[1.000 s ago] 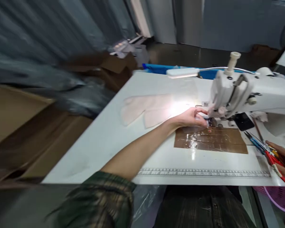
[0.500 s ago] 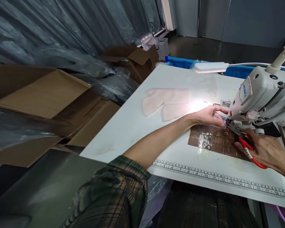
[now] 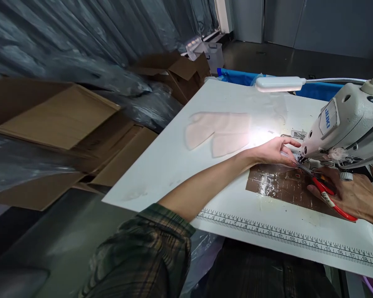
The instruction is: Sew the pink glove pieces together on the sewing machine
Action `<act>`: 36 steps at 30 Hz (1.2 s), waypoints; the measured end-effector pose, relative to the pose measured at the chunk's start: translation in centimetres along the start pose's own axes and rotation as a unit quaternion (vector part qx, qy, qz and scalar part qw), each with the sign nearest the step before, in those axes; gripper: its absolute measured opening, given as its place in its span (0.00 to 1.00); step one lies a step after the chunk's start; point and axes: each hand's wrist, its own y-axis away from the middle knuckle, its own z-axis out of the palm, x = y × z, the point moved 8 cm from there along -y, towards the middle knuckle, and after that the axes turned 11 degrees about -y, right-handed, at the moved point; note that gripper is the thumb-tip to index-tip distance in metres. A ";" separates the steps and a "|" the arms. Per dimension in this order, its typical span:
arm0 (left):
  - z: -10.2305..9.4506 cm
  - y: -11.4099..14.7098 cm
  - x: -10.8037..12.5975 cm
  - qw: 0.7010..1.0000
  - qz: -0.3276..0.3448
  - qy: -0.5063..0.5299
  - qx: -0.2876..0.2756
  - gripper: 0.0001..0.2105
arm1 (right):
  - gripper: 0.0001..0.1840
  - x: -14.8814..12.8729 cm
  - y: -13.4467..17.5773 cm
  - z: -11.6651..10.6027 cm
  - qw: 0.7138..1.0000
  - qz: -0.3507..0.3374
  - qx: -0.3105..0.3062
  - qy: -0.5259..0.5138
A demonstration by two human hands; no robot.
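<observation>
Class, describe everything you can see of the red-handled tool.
The red-handled tool has two glossy, plastic-looking handles, one bearing a pale patch, and a slim grey metal end. The right hand's grip holds the handles. It slants over the brown sheet, metal end beside the left hand's grip, by the sewing machine. Whether its tips are open or touching anything is unclear.

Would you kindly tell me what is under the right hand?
A brown sheet on the white table shows beneath the red-handled tool that the right hand holds. Hand and tool cover its right part, hiding what lies directly below the palm.
</observation>
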 end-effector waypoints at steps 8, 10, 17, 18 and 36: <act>0.0 0.1 -0.2 1.000 -0.007 0.017 0.015 0.37 | 0.24 -0.8 0.4 0.8 0.987 0.021 -0.111 0.110; 0.0 0.0 -0.1 1.000 -0.003 0.013 0.012 0.36 | 0.26 -0.7 0.5 0.9 0.989 0.020 -0.110 0.099; 0.1 0.2 0.0 1.000 -0.005 0.006 0.011 0.35 | 0.35 -0.9 0.2 0.7 0.994 0.018 -0.107 -0.030; 0.1 0.2 0.0 1.000 -0.005 0.006 0.009 0.36 | 0.36 -0.9 0.1 0.8 0.993 0.016 -0.107 -0.041; 0.4 0.3 0.3 1.000 0.000 0.006 0.003 0.40 | 0.34 -1.1 -0.4 1.0 0.991 0.013 -0.086 0.102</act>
